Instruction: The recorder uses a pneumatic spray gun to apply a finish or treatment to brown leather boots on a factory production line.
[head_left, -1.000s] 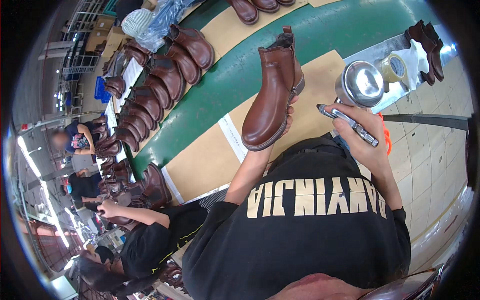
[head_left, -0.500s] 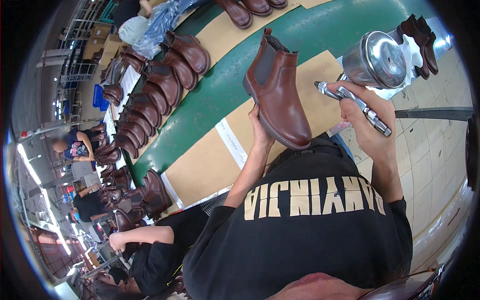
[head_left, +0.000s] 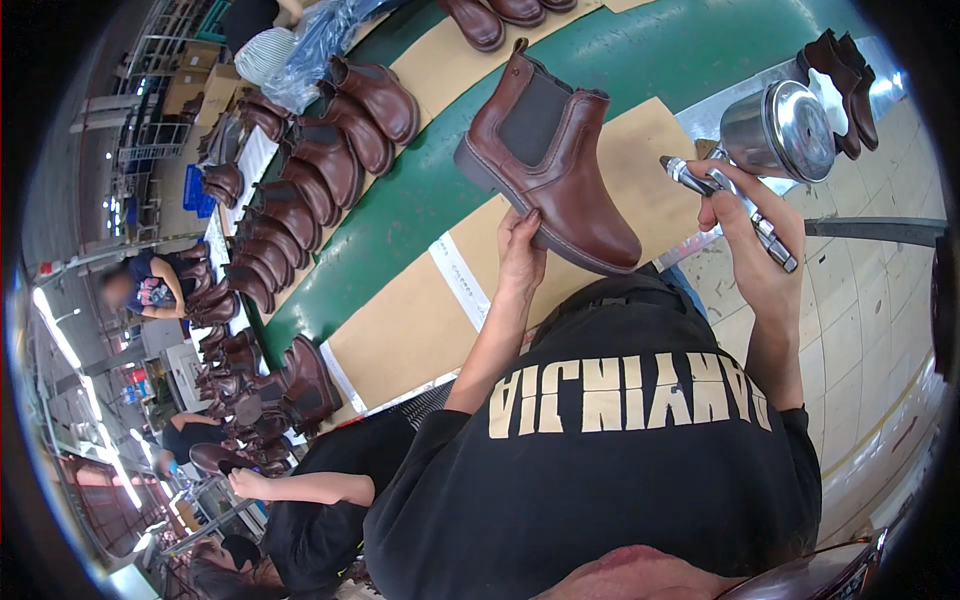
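Note:
My left hand (head_left: 522, 252) grips a brown leather ankle boot (head_left: 572, 190) by its sole, holding it above the bench. The boot has dark elastic side panels and a heel pull tab; its toe points to the lower right. In my right hand (head_left: 752, 222) is a metal spray gun (head_left: 735, 205), fingers wrapped round its body. Its nozzle faces the boot, with a gap between them. A shiny lidded metal cup (head_left: 778, 130) is attached to the gun, just beyond my fingers.
Brown cardboard (head_left: 400, 310) lies along the green bench (head_left: 440, 180). Rows of brown boots (head_left: 325, 165) stand to the left, more at the far edge. Dark boots (head_left: 845, 85) stand at the far right. A co-worker's arm (head_left: 305, 488) is at lower left.
The boot has tilted in my left hand, its toe swinging right and slightly up. My right hand and the spray gun have shifted a little to the right.

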Motion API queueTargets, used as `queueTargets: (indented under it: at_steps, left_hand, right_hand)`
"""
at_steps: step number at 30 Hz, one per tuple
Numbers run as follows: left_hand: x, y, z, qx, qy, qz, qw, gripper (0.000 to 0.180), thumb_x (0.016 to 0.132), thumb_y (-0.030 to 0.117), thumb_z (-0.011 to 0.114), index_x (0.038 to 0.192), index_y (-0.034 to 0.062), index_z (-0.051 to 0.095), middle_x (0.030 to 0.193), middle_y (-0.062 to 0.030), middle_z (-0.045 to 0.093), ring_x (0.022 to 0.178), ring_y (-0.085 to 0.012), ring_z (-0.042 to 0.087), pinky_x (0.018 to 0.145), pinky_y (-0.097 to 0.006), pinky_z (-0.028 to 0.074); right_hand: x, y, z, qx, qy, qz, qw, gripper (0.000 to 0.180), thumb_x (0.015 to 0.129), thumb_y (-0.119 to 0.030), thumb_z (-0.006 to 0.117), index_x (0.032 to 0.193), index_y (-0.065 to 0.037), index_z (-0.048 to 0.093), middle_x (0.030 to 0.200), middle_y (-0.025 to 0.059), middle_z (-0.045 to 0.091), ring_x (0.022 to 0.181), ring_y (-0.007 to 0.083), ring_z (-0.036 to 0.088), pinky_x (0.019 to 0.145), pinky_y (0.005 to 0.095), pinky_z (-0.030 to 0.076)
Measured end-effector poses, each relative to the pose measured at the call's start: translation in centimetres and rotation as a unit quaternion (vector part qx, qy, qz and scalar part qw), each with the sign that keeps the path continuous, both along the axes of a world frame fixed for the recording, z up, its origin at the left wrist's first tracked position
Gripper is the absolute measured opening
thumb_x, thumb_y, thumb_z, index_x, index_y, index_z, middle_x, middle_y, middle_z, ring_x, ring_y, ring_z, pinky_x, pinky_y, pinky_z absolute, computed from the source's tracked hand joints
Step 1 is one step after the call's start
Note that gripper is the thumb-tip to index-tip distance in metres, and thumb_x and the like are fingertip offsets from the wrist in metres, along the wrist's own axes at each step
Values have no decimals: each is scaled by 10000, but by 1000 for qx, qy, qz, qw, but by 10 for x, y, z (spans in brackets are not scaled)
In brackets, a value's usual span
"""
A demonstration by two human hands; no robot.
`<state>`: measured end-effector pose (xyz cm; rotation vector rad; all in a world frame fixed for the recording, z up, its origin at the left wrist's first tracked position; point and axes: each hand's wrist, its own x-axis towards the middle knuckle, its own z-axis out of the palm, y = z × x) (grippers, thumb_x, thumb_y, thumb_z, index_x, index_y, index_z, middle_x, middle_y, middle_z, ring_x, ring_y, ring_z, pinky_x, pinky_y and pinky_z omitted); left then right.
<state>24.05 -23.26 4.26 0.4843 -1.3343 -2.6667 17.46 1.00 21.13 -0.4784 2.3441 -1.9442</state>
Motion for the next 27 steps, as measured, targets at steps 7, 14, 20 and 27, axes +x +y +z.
queueTargets:
  at_steps: [7,14,20,27]
  left_hand:
    - [-4,5,19,-3,29,11,1000,467,798,110,636,1205,-25,452,1101,-111,593,1021,-202,579,894,-331,462]
    - [-4,3,18,6,20,20,1000,390,807,-42,610,1163,28,466,1008,-77,613,869,-151,625,727,-264,527]
    - [-3,4,16,-4,29,23,999,351,793,-62,622,1095,41,476,975,-76,618,854,-142,619,713,-258,523]
    - [-4,7,22,-15,34,44,998,411,755,-92,645,1107,28,471,1025,-86,605,911,-161,610,779,-275,508]
  right_hand:
    - [5,-1,5,16,-3,25,1000,222,885,-144,595,1058,-17,650,745,18,595,621,42,483,536,183,365]
    - [13,-5,4,22,5,41,999,209,864,-99,593,1048,-18,651,799,49,641,615,63,522,560,204,404]
    - [20,-6,4,33,5,48,998,205,857,-80,595,1043,-15,651,827,63,649,670,81,542,601,211,417]
    - [25,-9,9,60,1,76,995,211,843,-105,620,1030,-13,658,822,64,652,689,88,537,630,225,422]
